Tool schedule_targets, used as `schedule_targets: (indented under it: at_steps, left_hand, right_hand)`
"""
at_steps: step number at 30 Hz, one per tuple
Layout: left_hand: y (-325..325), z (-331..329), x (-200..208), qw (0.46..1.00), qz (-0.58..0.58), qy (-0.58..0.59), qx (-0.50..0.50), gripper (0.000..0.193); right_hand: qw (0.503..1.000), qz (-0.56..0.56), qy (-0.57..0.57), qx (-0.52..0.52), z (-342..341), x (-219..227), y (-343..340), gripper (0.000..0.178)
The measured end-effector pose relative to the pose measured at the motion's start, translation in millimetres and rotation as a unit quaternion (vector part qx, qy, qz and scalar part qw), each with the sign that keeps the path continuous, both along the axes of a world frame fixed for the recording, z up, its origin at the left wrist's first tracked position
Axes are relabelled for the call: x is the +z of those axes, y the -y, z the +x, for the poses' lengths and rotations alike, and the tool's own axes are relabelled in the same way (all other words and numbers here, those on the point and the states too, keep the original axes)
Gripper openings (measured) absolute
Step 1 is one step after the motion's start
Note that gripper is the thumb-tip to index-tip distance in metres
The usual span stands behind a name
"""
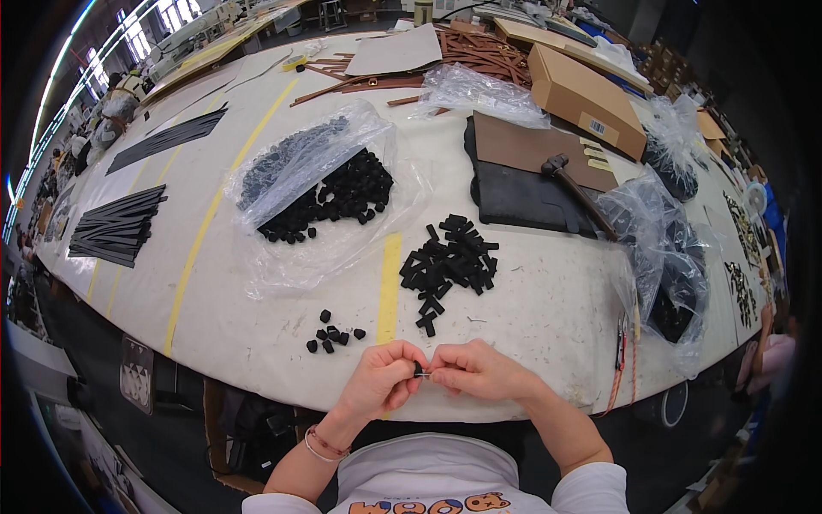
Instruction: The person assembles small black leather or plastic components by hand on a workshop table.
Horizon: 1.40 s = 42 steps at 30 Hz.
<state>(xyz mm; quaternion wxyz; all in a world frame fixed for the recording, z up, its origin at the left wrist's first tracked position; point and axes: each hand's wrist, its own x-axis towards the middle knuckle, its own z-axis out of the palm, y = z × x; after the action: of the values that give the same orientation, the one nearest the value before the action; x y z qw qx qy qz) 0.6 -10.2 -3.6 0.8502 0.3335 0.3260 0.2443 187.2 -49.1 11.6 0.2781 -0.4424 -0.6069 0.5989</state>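
At the table's near edge my two hands meet. My left hand (381, 377) is closed, pinching a small black piece (418, 369) between thumb and fingers. Fingertips of my right hand (479, 370) are pressed together on a thin, pale, pin-like piece (425, 374) that meets the black one; its exact kind is too small to tell. Just left of my hands lie several loose black knobs (328, 346). Beyond them, a heap of short black strips (449, 265) rests on the table. Farther back, an open clear plastic bag (282, 184) holds many more black knobs (355, 188).
Long dark strips (120, 224) lie at the left. A hammer (578, 193) rests across brown and black sheets (535, 150). Behind are a cardboard box (582, 98) and brown strips (479, 56). On the right are a plastic bag (676, 248) and a red-handled tool (618, 364).
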Motion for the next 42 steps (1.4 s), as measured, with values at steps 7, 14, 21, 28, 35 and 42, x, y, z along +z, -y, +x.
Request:
schedule_targets:
  at_steps: [7, 14, 21, 28, 35, 42]
  left_hand:
    - [15.9, 24.7, -19.4, 0.784, 0.516, -0.188, 0.290, 0.014]
    - [6.4, 25.7, -17.4, 0.630, 0.677, -0.207, 0.319, 0.017]
    - [12.0, 23.3, -17.9, 0.774, 0.550, -0.119, 0.291, 0.022]
    - [12.2, 15.6, 7.2, 0.953, 0.188, 0.029, 0.234, 0.026]
    - [11.3, 5.1, -0.2, 0.964, 0.174, 0.074, 0.189, 0.024]
    - [6.9, 10.0, 6.2, 0.968, 0.159, 0.066, 0.181, 0.021]
  right_hand:
    - [0.909, 0.260, 0.240, -0.222, -41.3, -3.4, 5.0, 0.008]
    - [0.918, 0.082, -0.143, -0.362, -62.5, -17.9, 6.2, 0.007]
    - [0.888, 0.262, 0.130, -0.355, -53.6, -18.0, 6.1, 0.005]
    - [0.841, 0.373, 0.168, -0.355, -52.7, -18.3, 5.6, 0.008]
    - [0.811, 0.444, 0.186, -0.333, -51.6, -13.6, 4.8, 0.010]
    - [0.878, -0.006, -0.309, -0.366, -65.2, -9.2, 9.2, 0.011]
